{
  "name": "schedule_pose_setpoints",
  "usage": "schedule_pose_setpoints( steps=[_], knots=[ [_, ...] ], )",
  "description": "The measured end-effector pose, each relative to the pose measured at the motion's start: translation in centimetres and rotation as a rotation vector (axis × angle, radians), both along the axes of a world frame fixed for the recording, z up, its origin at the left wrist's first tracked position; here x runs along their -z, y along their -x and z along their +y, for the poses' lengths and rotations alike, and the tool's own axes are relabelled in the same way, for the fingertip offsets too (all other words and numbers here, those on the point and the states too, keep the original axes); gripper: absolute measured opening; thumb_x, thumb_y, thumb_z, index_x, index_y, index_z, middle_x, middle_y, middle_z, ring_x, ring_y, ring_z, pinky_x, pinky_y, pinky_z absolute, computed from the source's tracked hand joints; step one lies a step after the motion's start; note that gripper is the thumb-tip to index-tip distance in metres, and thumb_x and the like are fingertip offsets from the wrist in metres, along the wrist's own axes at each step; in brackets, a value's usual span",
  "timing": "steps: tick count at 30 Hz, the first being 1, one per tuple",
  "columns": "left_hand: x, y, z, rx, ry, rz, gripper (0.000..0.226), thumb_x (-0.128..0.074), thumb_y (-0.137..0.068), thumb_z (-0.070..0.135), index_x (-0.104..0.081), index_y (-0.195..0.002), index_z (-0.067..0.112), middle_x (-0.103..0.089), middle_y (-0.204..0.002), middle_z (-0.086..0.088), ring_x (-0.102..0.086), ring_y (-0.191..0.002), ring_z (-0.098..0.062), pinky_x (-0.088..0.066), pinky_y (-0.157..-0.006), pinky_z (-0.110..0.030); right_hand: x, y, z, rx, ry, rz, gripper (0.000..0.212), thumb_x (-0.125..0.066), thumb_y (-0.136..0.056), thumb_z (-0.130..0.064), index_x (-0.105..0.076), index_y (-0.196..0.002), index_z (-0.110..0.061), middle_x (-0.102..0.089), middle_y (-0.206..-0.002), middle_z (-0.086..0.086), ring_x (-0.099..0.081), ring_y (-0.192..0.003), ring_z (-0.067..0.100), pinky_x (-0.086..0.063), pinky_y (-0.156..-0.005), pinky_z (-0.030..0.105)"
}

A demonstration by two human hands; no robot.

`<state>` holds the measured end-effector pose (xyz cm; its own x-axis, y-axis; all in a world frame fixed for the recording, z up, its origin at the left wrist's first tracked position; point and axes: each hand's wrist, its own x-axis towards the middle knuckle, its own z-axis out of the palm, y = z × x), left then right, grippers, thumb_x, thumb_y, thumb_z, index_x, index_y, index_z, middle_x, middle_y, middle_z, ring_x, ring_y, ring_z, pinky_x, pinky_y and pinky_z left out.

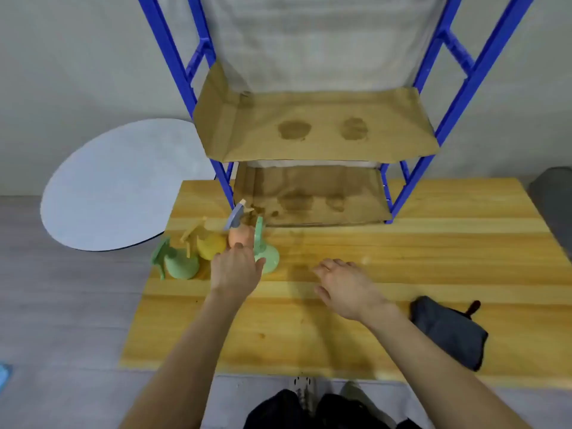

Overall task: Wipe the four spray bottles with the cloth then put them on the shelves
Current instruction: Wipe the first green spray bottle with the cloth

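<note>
On the table (433, 249), left hand (236, 270): you are reaching the orange bottle (240, 238) (grip hidden).
Right hand (346, 289): hovering, fingers loose, empty.
Cloth (445, 329): lying apart, probably needed next.

Four spray bottles are in view: two green, the left green bottle (181, 266) and the right green bottle (267, 258), one yellow bottle (210, 244) and one orange bottle (240, 236). There is one desk (402, 252), one dark cloth (448, 331), one blue rack (173, 66) with two cardboard-lined shelves, the upper shelf (315, 131) and the lower shelf (309, 196), one round grey board (117, 187), and two hands, the left hand (236, 272) and the right hand (346, 291).
</note>
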<state>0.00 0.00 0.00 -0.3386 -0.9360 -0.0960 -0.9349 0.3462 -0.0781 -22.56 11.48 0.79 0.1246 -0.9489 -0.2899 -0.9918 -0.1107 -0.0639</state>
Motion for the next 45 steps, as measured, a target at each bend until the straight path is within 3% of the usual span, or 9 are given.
schedule_pose_setpoints(
  steps=[5, 11, 14, 17, 22, 29, 37, 42, 45],
  knots=[
    [2.1, 3.1, -3.7, -0.206, -0.037, 0.117, 0.061, -0.054, -0.103, 0.059, -0.055, -0.136, 0.007, -0.069, -0.111, -0.014, -0.073, -0.091, -0.030, -0.053, -0.064, -0.037, 2.3, 2.5, 2.4, 0.115, -0.047, 0.027, 0.042, -0.046, -0.110, -0.041, -0.058, -0.143, -0.018, -0.059, -0.141, 0.006, -0.058, -0.130, 0.029, -0.050, -0.106, 0.046],
    [2.1, 6.4, -3.4, -0.119, 0.069, -0.020, 0.030, -0.060, -0.103, 0.043, -0.066, -0.098, 0.015, -0.055, -0.072, -0.003, -0.057, -0.067, -0.025, -0.053, -0.066, -0.035, 5.0, 6.5, 7.6, 0.396, -0.086, 0.060, 0.041, -0.048, -0.109, -0.037, -0.060, -0.140, -0.013, -0.059, -0.143, 0.011, -0.055, -0.132, 0.033, -0.051, -0.104, 0.048],
    [1.7, 9.5, -1.7, -0.035, 0.045, -0.098, 0.027, -0.053, -0.107, 0.043, -0.064, -0.103, 0.018, -0.048, -0.066, 0.002, -0.042, -0.053, -0.018, -0.030, -0.049, -0.030, 6.6, 9.0, 11.2, 0.633, -0.096, 0.082, 0.042, -0.051, -0.108, -0.038, -0.062, -0.137, -0.011, -0.060, -0.139, 0.012, -0.053, -0.132, 0.033, -0.053, -0.101, 0.046],
    [2.2, 12.4, -0.2, 0.069, -0.017, 0.000, 0.027, -0.061, -0.106, 0.038, -0.068, -0.109, 0.012, -0.066, -0.073, -0.006, -0.069, -0.065, -0.030, -0.043, -0.053, -0.031, 7.8, 11.4, 14.6, 0.862, -0.108, 0.099, 0.048, -0.052, -0.107, -0.046, -0.061, -0.137, -0.010, -0.061, -0.136, 0.012, -0.054, -0.132, 0.031, -0.057, -0.092, 0.039],
    [2.9, 16.2, 2.9, 0.234, -0.056, 0.086, 0.026, -0.059, -0.107, 0.035, -0.061, -0.116, 0.011, -0.072, -0.082, -0.011, -0.071, -0.071, -0.037, -0.041, -0.056, -0.035, 10.3, 14.6, 16.6, 1.067, -0.119, 0.044, 0.065, -0.051, -0.105, -0.060, -0.053, -0.142, -0.007, -0.058, -0.138, 0.014, -0.055, -0.133, 0.032, -0.058, -0.089, 0.038],
    [4.4, 17.9, 6.1, 0.319, -0.062, 0.123, 0.027, -0.061, -0.106, 0.036, -0.061, -0.121, 0.013, -0.071, -0.085, -0.009, -0.071, -0.073, -0.038, -0.045, -0.056, -0.035, 13.9, 13.9, 13.4, 1.045, -0.210, 0.096, 0.100, -0.040, -0.088, -0.090, -0.046, -0.134, -0.001, -0.055, -0.127, 0.023, -0.057, -0.114, 0.042, -0.057, -0.083, 0.049],
    [4.9, 15.6, 7.9, 0.209, -0.016, 0.192, 0.026, -0.054, -0.109, 0.031, -0.053, -0.126, 0.011, -0.050, -0.073, 0.001, -0.045, -0.057, -0.027, -0.038, -0.052, -0.034, 16.4, 10.3, 11.4, 0.673, -0.110, 0.059, 0.062, -0.051, -0.104, -0.032, -0.039, -0.152, 0.005, -0.049, -0.147, 0.033, -0.043, -0.142, 0.057, -0.039, -0.117, 0.065],
    [5.2, 15.7, 8.3, 0.154, -0.022, 0.240, 0.029, -0.051, -0.109, 0.032, -0.053, -0.132, 0.014, -0.050, -0.076, 0.002, -0.047, -0.061, -0.027, -0.042, -0.054, -0.034, 17.2, 9.1, 10.6, 0.616, -0.119, 0.054, 0.074, -0.062, -0.099, -0.045, -0.043, -0.151, 0.004, -0.051, -0.143, 0.033, -0.045, -0.142, 0.058, -0.040, -0.116, 0.066],
    [5.5, 15.9, 8.2, 0.147, -0.023, 0.259, 0.029, -0.052, -0.109, 0.031, -0.056, -0.130, 0.011, -0.051, -0.079, 0.001, -0.046, -0.063, -0.026, -0.041, -0.055, -0.034, 17.4, 9.0, 10.1, 0.647, -0.097, 0.110, 0.054, -0.059, -0.104, -0.033, -0.050, -0.145, 0.002, -0.057, -0.137, 0.030, -0.052, -0.134, 0.056, -0.048, -0.110, 0.063]
  ],
)
